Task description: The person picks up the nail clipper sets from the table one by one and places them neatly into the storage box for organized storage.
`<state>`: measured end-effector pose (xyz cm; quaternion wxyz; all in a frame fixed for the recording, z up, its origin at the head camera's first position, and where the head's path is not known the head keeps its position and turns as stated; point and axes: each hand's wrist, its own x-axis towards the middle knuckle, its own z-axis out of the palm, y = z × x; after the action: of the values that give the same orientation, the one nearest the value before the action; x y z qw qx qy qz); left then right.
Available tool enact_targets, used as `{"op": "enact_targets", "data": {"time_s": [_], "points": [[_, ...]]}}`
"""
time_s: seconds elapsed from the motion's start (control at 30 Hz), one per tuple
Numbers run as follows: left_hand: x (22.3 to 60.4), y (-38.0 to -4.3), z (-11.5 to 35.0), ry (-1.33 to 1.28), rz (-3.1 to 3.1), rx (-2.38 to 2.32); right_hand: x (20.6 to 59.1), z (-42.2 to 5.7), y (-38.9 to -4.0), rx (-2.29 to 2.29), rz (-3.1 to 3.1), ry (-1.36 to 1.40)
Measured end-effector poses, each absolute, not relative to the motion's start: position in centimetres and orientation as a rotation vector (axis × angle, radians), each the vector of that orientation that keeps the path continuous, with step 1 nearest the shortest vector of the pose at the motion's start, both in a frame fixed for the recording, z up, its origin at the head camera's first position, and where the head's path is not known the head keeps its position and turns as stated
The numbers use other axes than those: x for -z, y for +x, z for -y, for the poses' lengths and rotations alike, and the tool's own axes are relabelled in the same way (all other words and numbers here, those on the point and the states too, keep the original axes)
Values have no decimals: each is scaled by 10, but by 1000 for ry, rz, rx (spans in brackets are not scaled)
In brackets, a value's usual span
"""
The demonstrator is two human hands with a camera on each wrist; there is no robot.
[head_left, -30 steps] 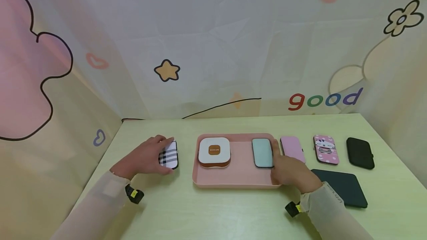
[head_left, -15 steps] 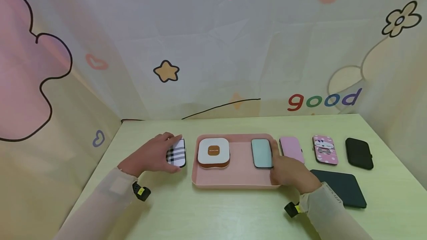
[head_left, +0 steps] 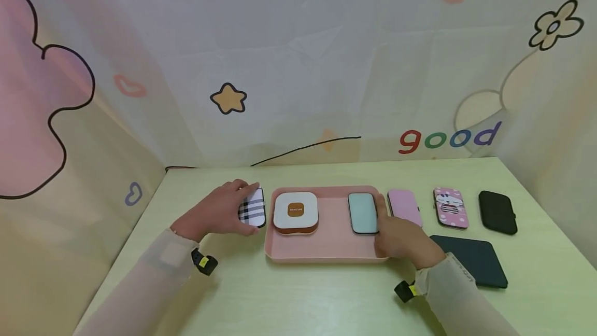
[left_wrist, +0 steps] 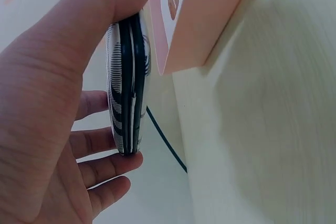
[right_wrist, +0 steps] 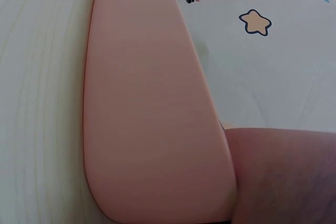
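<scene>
My left hand (head_left: 214, 210) grips a small black-rimmed plaid case (head_left: 254, 208) just left of the pink tray (head_left: 333, 248). In the left wrist view the plaid case (left_wrist: 128, 93) is on edge between thumb and fingers, its closed seam toward the camera. Across the tray, my right hand (head_left: 404, 240) rests on the right end, index finger straight along the rim beside a mint case (head_left: 363, 213). Its remaining fingers are mostly hidden. A white-topped box (head_left: 295, 222) with a brown "MANICURE" label lies at the tray's left end. The right wrist view shows mainly the tray wall (right_wrist: 142, 103).
Right of the tray lie a lilac case (head_left: 403, 206), a pink cartoon case (head_left: 450, 208) and a black case (head_left: 497, 212). A dark flat rectangular item (head_left: 473, 261) sits under the right forearm's side. A printed curtain (head_left: 280, 66) stands behind the table (head_left: 298, 299).
My left hand has carried the plaid case to the right and slightly up in view, closer to the tray. The right hand stays at the tray's right end.
</scene>
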<state>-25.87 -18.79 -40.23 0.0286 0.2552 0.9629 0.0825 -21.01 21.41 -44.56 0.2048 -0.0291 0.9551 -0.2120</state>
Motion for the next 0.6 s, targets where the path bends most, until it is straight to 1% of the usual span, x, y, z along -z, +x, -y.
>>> {"op": "enact_targets", "data": {"time_s": [0.33, 0.6], "points": [[401, -262, 169, 872, -2981, -281, 446, -214, -211, 556, -2685, -92], [397, -265, 149, 855, -2986, -286, 450, -215, -211, 545, -2721, -149]]}}
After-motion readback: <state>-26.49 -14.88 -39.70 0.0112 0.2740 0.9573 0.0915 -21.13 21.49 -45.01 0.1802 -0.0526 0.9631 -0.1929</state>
